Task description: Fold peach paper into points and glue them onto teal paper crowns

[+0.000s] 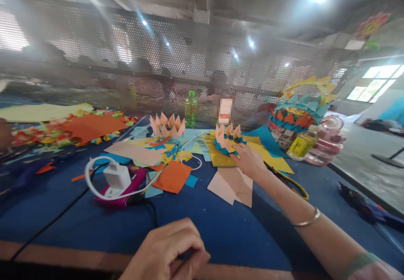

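My right hand reaches far across the blue table and touches a small folded paper flower of blue and peach points, which sits on a yellow sheet; whether it grips the flower is hidden. A thin bangle is on that wrist. My left hand rests at the near table edge, fingers curled into a loose fist around something dark I cannot make out. A second peach paper flower stands further left.
Loose coloured paper sheets lie about the middle. A white charger with cable on a pink device is at left. A green bottle, a paper basket, a yellow bottle and a glue gun stand right. A mesh screen backs the table.
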The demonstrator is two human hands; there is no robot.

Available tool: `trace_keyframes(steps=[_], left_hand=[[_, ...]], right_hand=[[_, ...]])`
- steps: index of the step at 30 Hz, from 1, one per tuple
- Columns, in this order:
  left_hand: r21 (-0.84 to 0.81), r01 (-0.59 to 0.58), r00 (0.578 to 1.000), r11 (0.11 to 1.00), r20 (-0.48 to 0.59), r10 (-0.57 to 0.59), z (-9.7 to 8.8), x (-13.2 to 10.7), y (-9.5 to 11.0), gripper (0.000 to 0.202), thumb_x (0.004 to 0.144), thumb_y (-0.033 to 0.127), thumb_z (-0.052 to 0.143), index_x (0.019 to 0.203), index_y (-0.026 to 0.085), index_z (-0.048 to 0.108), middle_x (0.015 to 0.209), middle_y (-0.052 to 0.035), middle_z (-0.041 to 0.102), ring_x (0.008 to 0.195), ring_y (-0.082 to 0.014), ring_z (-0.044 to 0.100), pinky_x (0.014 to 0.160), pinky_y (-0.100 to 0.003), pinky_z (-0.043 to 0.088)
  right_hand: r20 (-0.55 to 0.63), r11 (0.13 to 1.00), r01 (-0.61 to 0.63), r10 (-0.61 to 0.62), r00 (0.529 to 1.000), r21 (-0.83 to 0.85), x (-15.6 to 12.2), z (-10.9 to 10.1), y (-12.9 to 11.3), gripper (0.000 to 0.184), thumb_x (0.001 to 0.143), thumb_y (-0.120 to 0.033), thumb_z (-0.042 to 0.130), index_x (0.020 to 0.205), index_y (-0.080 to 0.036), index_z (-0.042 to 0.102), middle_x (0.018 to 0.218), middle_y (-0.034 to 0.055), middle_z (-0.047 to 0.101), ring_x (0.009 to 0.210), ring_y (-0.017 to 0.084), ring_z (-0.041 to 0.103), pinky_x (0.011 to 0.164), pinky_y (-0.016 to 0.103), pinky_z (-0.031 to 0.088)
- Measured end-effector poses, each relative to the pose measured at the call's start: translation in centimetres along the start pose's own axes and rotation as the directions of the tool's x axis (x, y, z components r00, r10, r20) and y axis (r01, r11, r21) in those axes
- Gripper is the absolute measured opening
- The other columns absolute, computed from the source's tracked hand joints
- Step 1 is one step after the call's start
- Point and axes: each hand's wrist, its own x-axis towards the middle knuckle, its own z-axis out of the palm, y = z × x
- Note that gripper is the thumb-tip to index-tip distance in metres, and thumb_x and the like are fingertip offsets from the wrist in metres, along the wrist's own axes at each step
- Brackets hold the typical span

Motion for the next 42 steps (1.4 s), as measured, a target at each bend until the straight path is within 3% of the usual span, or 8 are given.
trace_keyframes(steps=[1, 7, 12, 18, 24, 31, 37, 42], left_hand=[[0.028, -0.04, 0.999, 0.999, -0.008, 0.041, -0.6, 0.5, -0.1, 0.022, 0.095, 0.023, 0.048, 0.074, 0.02, 0.055, 0.072, 0.0019, 0.06, 0.064, -0.0079, 0.058, 0.061, -0.016, 0.04], [0.303, 0.098, 0.987, 0.948, 0.089, -0.131, -3.1, 4.1, -1.0, 0.018, 0.093, 0.028, 0.054, 0.082, 0.021, 0.065, 0.082, 0.001, 0.067, 0.077, -0.0145, 0.063, 0.072, -0.025, 0.041], [0.399, 0.064, 0.952, 0.915, 0.251, -0.177, -2.1, 7.3, 0.0, 0.02, 0.093, 0.027, 0.051, 0.085, 0.02, 0.067, 0.091, -0.0025, 0.068, 0.088, -0.0206, 0.064, 0.08, -0.031, 0.041], [0.451, 0.176, 0.945, 0.875, 0.172, -0.279, -0.4, 12.2, -1.8, 0.021, 0.084, 0.028, 0.057, 0.099, 0.014, 0.063, 0.099, -0.0118, 0.067, 0.095, -0.0295, 0.062, 0.08, -0.037, 0.042], [0.344, 0.307, 0.913, 0.887, 0.157, -0.377, 0.9, 15.2, -5.0, 0.051, 0.07, 0.034, 0.066, 0.116, 0.014, 0.054, 0.083, -0.004, 0.067, 0.074, -0.024, 0.063, 0.06, -0.03, 0.039], [0.029, 0.38, 0.912, 0.924, 0.155, -0.38, 2.6, 15.6, -5.1, 0.048, 0.062, 0.026, 0.067, 0.107, 0.014, 0.056, 0.068, 0.0027, 0.063, 0.061, -0.0168, 0.059, 0.057, -0.026, 0.041], [-0.269, 0.457, 0.89, 0.848, 0.15, -0.431, 1.3, 15.9, -4.4, 0.029, 0.061, 0.036, 0.072, 0.08, 0.015, 0.067, 0.069, -0.0013, 0.067, 0.064, -0.0177, 0.063, 0.063, -0.027, 0.048], [-0.416, 0.5, 0.858, 0.759, 0.12, -0.499, -0.1, 15.3, -3.6, 0.032, 0.063, 0.041, 0.077, 0.08, 0.015, 0.07, 0.08, -0.0044, 0.073, 0.074, -0.0194, 0.066, 0.074, -0.03, 0.05]], right_hand=[[-0.012, 1.0, -0.004, 0.004, 1.0, 0.004, -0.4, -0.6, 0.1, 0.029, 0.092, -0.025, 0.052, 0.117, -0.017, 0.063, 0.119, 0.013, 0.065, 0.107, 0.028, 0.06, 0.078, 0.033, 0.046], [-0.043, 0.995, 0.031, -0.027, 0.999, 0.094, -3.4, -3.3, 0.5, 0.025, 0.091, -0.017, 0.049, 0.109, -0.019, 0.066, 0.105, 0.009, 0.069, 0.101, 0.025, 0.061, 0.078, 0.031, 0.043], [-0.025, 0.98, 0.084, -0.081, 0.996, 0.18, -5.1, -3.3, 0.4, 0.017, 0.089, -0.021, 0.053, 0.083, -0.021, 0.069, 0.085, 0.003, 0.071, 0.085, 0.018, 0.063, 0.07, 0.026, 0.039], [-0.056, 0.96, 0.076, -0.064, 0.996, 0.269, -5.7, -2.4, 1.4, 0.018, 0.09, -0.022, 0.051, 0.084, -0.02, 0.068, 0.086, 0.0018, 0.071, 0.08, 0.016, 0.062, 0.071, 0.025, 0.039], [-0.036, 0.942, 0.045, -0.034, 0.999, 0.332, -5.7, -2.2, 2.7, 0.018, 0.089, -0.022, 0.053, 0.08, -0.02, 0.068, 0.083, 0.0021, 0.072, 0.075, 0.016, 0.062, 0.066, 0.024, 0.038], [-0.019, 0.923, 0.022, -0.017, 1.0, 0.384, -5.7, -2.1, 3.1, 0.019, 0.089, -0.02, 0.052, 0.083, -0.021, 0.07, 0.086, 0.004, 0.071, 0.084, 0.018, 0.063, 0.071, 0.026, 0.039], [0.019, 0.843, -0.021, 0.013, 1.0, 0.538, -5.7, -1.6, 2.8, 0.021, 0.091, -0.019, 0.047, 0.091, -0.018, 0.068, 0.094, 0.007, 0.071, 0.087, 0.019, 0.063, 0.076, 0.028, 0.041], [0.086, 0.681, -0.09, 0.04, 0.995, 0.727, -5.5, -0.4, 2.6, 0.026, 0.094, -0.024, 0.04, 0.101, -0.016, 0.063, 0.086, 0.0058, 0.07, 0.075, 0.015, 0.063, 0.069, 0.026, 0.045]])
